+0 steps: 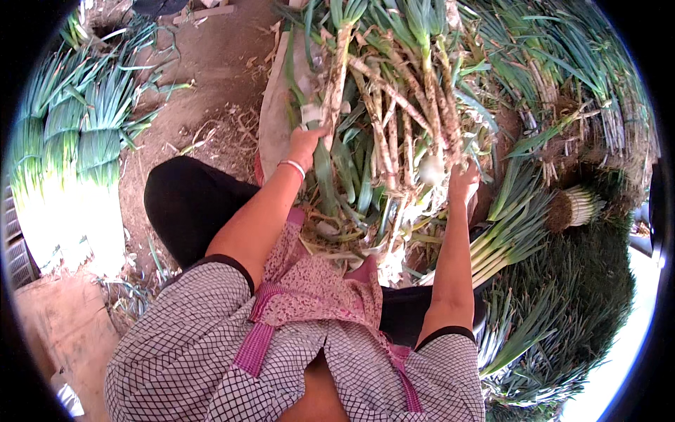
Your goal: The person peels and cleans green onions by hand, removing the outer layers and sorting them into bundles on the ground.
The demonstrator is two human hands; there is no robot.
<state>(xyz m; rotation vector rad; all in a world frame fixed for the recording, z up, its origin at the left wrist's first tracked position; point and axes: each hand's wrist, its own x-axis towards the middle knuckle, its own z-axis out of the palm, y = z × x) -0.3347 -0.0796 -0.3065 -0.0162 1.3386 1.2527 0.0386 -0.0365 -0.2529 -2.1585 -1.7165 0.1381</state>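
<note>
A heap of long green onions [393, 111], with brown, soil-coated stems and green tops, lies in front of me. My left hand [308, 145] is closed at the lower end of one onion stalk [337, 79], whose leaves point away from me. A green leaf hangs down just below these fingers. On the heap's right side, my right hand [464, 182] is closed around the root end of another soil-coated stalk [450, 116]; the fingertips are partly hidden. Loose leaves and peeled skins [364, 224] lie between my forearms, above my patterned apron [321, 295].
Tied bundles of cleaned green onions [79, 142] stand at left, near a plastic crate [20, 258] and a wooden board [68, 316]. To my right are pale-stemmed onions [506, 242], a root-ended bundle [572, 208] and more piled onions [575, 79]. Bare soil [211, 68] shows at upper left.
</note>
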